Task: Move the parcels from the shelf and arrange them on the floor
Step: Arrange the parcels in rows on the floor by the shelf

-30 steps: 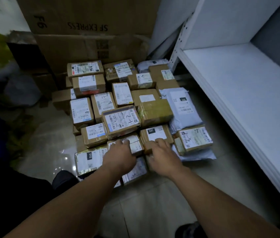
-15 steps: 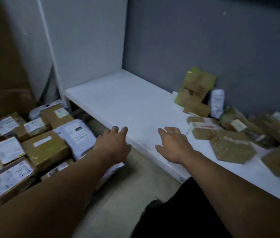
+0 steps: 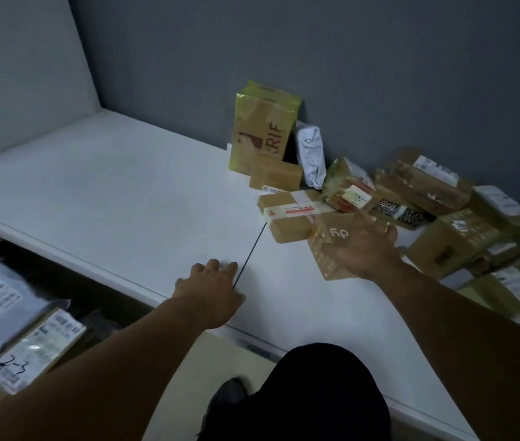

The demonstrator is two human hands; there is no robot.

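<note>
On the white shelf (image 3: pixel 118 186), parcels are heaped at the right against the grey wall. My right hand (image 3: pixel 366 249) lies spread on a brown dotted box (image 3: pixel 325 249) with white letters at the heap's near edge; the fingers are apart and not closed round it. Just behind it lies a taped brown box (image 3: pixel 287 214), and a tall yellow-green carton (image 3: pixel 261 135) leans on the wall. My left hand (image 3: pixel 210 291) rests near the shelf's front edge with loosely curled fingers, holding nothing. Labelled parcels on the floor (image 3: pixel 26 348) show at the lower left.
A white soft packet (image 3: pixel 311 154) stands beside the tall carton. More brown boxes (image 3: pixel 456 243) fill the shelf's right end. A thin dark seam (image 3: pixel 252 249) crosses the shelf. My knee in dark trousers (image 3: pixel 319 393) is below the shelf edge.
My view has swung from the floor pile to the shelf. My right hand has reached right onto the dotted box. My left hand has come to the shelf's front edge.
</note>
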